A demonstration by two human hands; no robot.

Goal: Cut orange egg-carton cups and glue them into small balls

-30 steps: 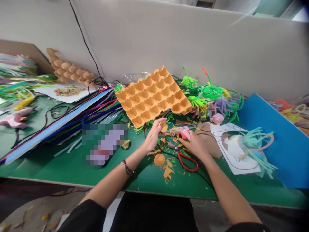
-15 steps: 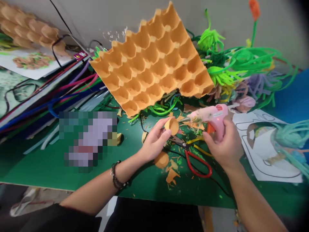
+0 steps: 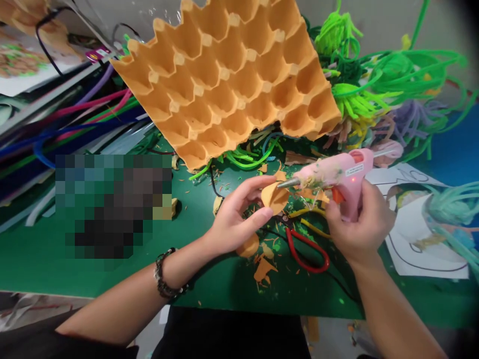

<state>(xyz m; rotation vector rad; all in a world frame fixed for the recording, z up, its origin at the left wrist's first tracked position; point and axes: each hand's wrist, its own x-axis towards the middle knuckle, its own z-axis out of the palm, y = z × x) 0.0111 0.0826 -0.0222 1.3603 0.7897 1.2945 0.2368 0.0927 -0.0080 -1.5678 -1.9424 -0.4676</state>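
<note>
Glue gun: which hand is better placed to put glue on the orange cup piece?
Right. The right hand grips the glue gun, nozzle at the orange cup piece, which the left hand pinches.

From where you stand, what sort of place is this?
Most likely a craft workbench. The right hand holds a pink glue gun against an orange paper cup in the left hand, with an egg tray, pipe cleaners and scissors on the green table.
</note>
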